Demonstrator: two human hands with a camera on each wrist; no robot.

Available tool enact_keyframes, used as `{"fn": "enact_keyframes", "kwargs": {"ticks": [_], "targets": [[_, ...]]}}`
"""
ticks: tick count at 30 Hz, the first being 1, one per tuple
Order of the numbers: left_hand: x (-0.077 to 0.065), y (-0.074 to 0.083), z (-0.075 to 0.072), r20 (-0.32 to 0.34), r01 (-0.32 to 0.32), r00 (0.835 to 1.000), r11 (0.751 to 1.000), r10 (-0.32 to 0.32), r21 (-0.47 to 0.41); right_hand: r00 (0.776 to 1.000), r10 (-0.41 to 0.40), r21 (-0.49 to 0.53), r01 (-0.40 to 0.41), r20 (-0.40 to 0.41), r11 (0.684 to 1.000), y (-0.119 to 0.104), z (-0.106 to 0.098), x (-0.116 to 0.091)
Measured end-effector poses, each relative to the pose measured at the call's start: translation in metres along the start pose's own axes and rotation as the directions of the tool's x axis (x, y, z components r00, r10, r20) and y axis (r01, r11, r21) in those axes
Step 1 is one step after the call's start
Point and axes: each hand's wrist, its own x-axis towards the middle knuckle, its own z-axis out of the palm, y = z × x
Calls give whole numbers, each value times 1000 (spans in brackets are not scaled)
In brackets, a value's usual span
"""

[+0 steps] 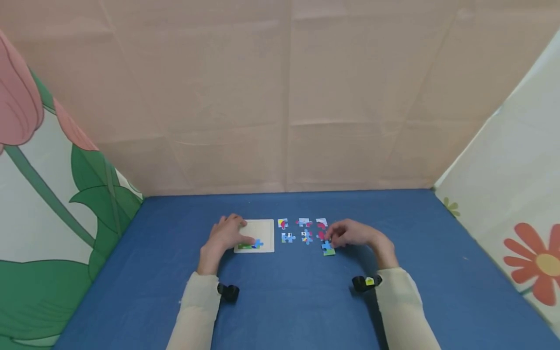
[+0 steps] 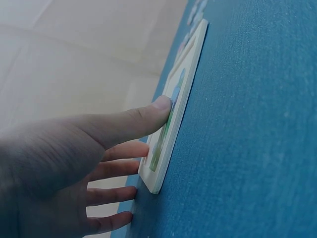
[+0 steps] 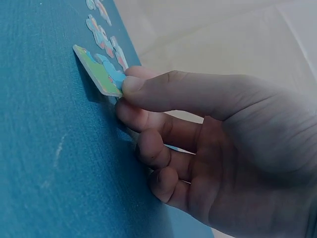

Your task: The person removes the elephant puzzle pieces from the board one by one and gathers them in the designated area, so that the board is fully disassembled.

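A white puzzle tray (image 1: 267, 236) lies on the blue table, with green and blue puzzle pieces (image 1: 257, 244) along its near inner edge. My left hand (image 1: 227, 233) lies over the tray's left side. In the left wrist view its thumb (image 2: 161, 102) presses on those pieces, and its other fingers are spread, fairly straight, by the tray's edge. My right hand (image 1: 350, 232) pinches a green and blue puzzle piece (image 3: 106, 74) by one side between thumb and fingertips. That piece is tilted, its near edge off the table. The remaining right fingers are curled in.
Between tray and right hand lie loose puzzle pieces in two rows, among them a yellow and red one (image 1: 283, 223), a blue one (image 1: 288, 237) and a red and white one (image 1: 322, 223). A beige wall cloth (image 1: 284, 121) hangs behind the table.
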Motion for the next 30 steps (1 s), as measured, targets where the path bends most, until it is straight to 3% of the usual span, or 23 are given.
{"fn": "enact_keyframes", "kwargs": {"ticks": [3, 5, 9, 30], "targets": [[0, 0, 0, 5, 3, 1000, 1000, -3, 7, 985, 162, -66, -166, -55, 984, 23, 0, 20], [1, 0, 0, 7, 2, 1000, 1000, -2, 13, 976, 201, -75, -207, -78, 976, 29, 1, 26], [1, 0, 0, 7, 1, 1000, 1000, -1, 18, 980, 184, -64, -189, -76, 980, 37, -1, 27], [1, -3, -3, 39, -39, 999, 999, 37, 32, 980, 182, -86, -189, -84, 978, 34, 0, 26]]}}
